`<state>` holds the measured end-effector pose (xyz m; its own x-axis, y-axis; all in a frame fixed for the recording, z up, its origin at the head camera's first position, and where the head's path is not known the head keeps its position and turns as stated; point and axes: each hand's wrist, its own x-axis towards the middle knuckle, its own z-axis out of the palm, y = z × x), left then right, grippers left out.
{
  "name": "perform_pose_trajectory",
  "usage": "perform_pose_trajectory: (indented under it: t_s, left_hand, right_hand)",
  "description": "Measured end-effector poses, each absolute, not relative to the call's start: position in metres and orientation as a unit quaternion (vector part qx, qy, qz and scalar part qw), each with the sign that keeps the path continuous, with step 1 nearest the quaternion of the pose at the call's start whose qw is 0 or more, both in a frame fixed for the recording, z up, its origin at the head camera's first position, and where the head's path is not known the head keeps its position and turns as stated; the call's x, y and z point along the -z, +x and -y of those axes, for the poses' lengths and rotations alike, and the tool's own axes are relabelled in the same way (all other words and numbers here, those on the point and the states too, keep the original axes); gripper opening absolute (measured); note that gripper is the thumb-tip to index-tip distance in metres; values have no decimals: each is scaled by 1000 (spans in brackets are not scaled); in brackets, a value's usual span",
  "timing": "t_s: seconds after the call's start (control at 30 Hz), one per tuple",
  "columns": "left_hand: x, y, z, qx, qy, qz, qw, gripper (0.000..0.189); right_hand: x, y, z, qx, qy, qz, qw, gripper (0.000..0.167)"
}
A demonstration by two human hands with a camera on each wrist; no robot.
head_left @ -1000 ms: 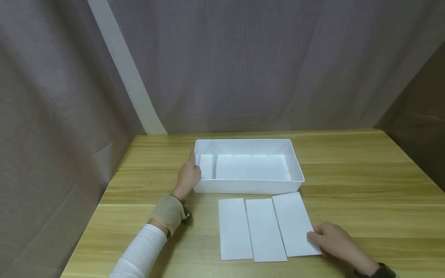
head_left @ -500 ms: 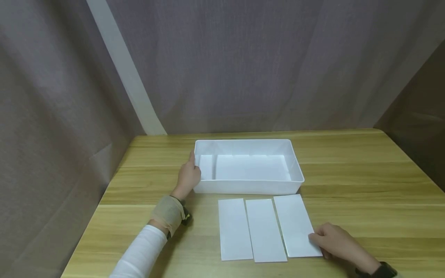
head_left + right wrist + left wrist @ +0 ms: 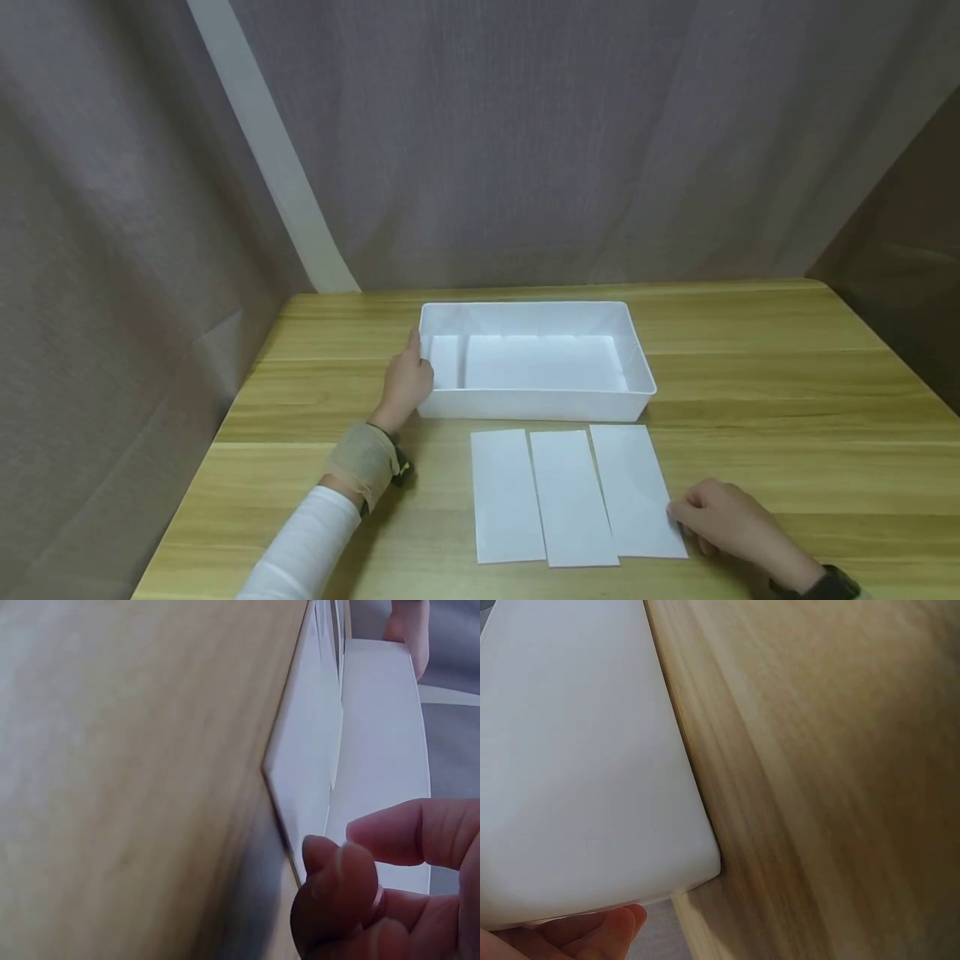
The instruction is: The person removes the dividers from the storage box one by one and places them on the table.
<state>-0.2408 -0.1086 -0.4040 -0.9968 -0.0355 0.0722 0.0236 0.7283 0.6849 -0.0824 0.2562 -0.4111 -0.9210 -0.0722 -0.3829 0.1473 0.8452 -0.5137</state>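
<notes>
A white rectangular bin (image 3: 536, 406) stands on the wooden table, with a low divider strip near its left end. My left hand (image 3: 407, 379) grips the bin's left end, its index finger along the outer side; the left wrist view shows curled fingertips (image 3: 622, 930) against the white wall. In front of the bin lie three flat white panels, a left panel (image 3: 508, 496), a middle panel (image 3: 573, 498) and a right panel (image 3: 637, 492). Right at the right panel's side edge, my right hand (image 3: 723, 518) has loosely bent fingers, with a gap between thumb and index finger in the right wrist view.
Wooden tabletop (image 3: 787, 400) extends to both sides of the bin. Grey curtains (image 3: 525, 150) hang behind and to the left, and a pale strip (image 3: 277, 150) runs down the cloth. The middle and right panels lie nearly edge to edge.
The right panel has slid slightly toward me and then a little left, up against the middle one. My right hand has let go of its edge. My left hand and the bin stay put.
</notes>
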Motion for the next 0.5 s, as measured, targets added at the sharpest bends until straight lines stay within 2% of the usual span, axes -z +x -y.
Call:
perform_pose_trajectory:
  t_s: [0.5]
  left_hand:
    - [404, -241, 109, 375, 6, 926, 34, 59]
  right_hand:
    - [407, -84, -252, 269, 37, -942, 197, 31]
